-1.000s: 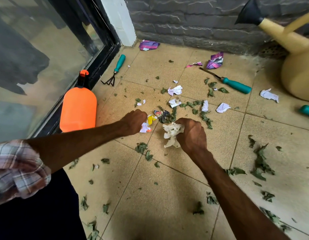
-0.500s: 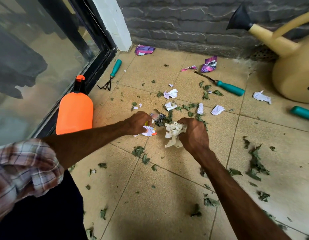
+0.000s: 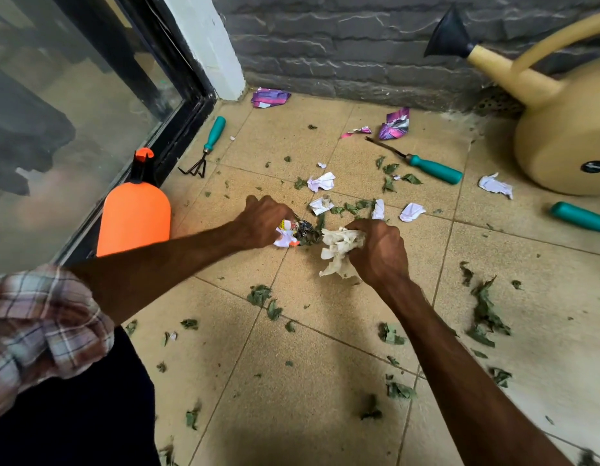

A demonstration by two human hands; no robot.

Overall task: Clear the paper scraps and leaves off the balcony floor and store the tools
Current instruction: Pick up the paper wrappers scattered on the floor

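Gripping crumpled cream paper (image 3: 339,245) in our right hand (image 3: 376,252), we clutch colourful printed scraps (image 3: 290,232) in our left hand (image 3: 263,220).

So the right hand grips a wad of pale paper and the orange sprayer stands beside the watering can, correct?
Not quite. The right hand does grip the paper wad, but the sprayer stands beside the glass door, far from the watering can. The head view shows it.
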